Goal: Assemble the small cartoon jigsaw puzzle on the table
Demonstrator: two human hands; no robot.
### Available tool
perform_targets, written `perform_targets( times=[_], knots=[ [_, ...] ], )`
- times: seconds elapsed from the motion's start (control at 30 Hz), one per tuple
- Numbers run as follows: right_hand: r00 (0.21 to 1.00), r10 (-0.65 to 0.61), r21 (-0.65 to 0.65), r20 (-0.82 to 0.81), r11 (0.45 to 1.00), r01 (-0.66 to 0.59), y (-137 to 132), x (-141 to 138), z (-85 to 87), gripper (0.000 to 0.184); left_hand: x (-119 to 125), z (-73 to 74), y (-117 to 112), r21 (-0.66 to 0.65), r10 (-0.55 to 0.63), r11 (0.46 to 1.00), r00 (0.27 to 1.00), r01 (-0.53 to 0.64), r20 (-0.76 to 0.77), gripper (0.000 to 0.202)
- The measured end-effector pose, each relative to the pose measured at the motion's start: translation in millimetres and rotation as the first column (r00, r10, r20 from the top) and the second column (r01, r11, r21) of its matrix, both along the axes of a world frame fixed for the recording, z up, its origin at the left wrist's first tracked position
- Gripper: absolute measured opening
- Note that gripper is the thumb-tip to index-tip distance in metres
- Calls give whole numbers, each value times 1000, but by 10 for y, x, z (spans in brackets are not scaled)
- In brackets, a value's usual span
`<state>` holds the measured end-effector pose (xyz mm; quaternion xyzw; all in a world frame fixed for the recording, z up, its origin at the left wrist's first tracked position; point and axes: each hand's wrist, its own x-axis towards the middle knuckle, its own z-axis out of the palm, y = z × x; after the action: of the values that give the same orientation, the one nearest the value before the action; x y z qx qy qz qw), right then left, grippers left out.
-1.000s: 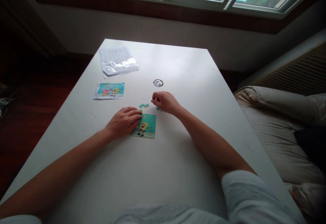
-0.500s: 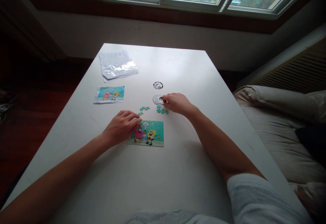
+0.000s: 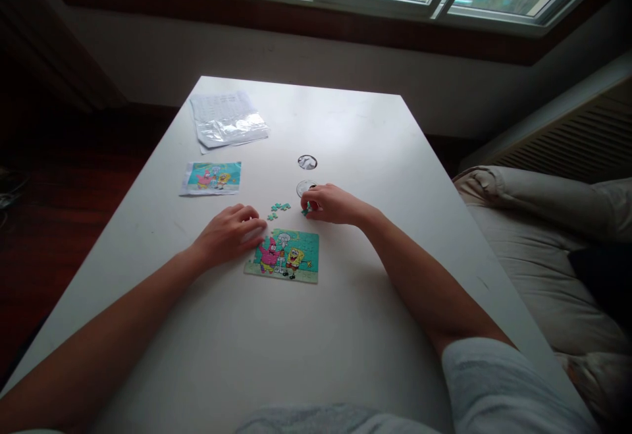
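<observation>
A partly joined jigsaw puzzle [image 3: 295,259] of cartoon figures on teal lies flat on the white table, its upper left edge uneven. My left hand [image 3: 231,231] rests beside that corner, fingers loosely bent and apart, holding nothing that I can see. Beyond the puzzle, my right hand [image 3: 328,203] has its thumb and fingers pinched down at a teal puzzle piece [image 3: 306,211]. The other pieces there are mostly hidden under this hand. Several loose teal pieces [image 3: 278,209] lie between the two hands.
A printed reference picture [image 3: 212,178] lies to the left. Behind it are papers with a clear plastic bag [image 3: 230,121]. A round table hole [image 3: 307,162] and a round cover [image 3: 305,188] are beyond my right hand. A beige couch [image 3: 513,243] stands right of the table.
My right hand has shifted left and toward me, from the round cover's edge onto the loose pieces. My left hand has drawn back slightly left, uncovering more of the puzzle's corner.
</observation>
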<state>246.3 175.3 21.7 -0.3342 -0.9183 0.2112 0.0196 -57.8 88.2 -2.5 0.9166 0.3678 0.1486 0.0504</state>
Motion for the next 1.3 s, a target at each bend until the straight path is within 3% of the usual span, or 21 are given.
perform_targets(
  times=[0.13,0.3,0.53,0.8,0.93,1.07,1.2,1.3],
  knots=[
    [999,-7,7,-50,1000,7,-3,-79,-68,15,33,-52,-11,16,67,998,998,-67,11,23],
    [996,6,25,-85,1000,-3,-53,-151,-110,11,-58,-52,43,-54,106,993,988,-101,109,26],
    [996,-31,61,-89,997,37,-52,-141,-146,17,-96,7,45,-203,-64,975,989,91,135,28],
    [994,-2,25,-112,1000,4,-33,-169,-176,15,-31,-25,7,-132,-150,978,985,161,90,32],
    [986,17,47,-168,999,-9,-34,-212,-243,18,104,-1,-122,-101,-185,977,982,187,28,37],
    [967,-36,80,-254,995,58,2,-212,-314,20,293,34,-306,-41,-156,987,986,154,-51,44],
    [954,-88,145,-286,980,134,19,-172,-332,18,502,99,-552,27,-194,981,981,195,-29,34],
    [970,-82,172,-229,977,123,-21,-190,-313,18,675,136,-816,59,-305,951,952,305,-2,25]
  ],
)
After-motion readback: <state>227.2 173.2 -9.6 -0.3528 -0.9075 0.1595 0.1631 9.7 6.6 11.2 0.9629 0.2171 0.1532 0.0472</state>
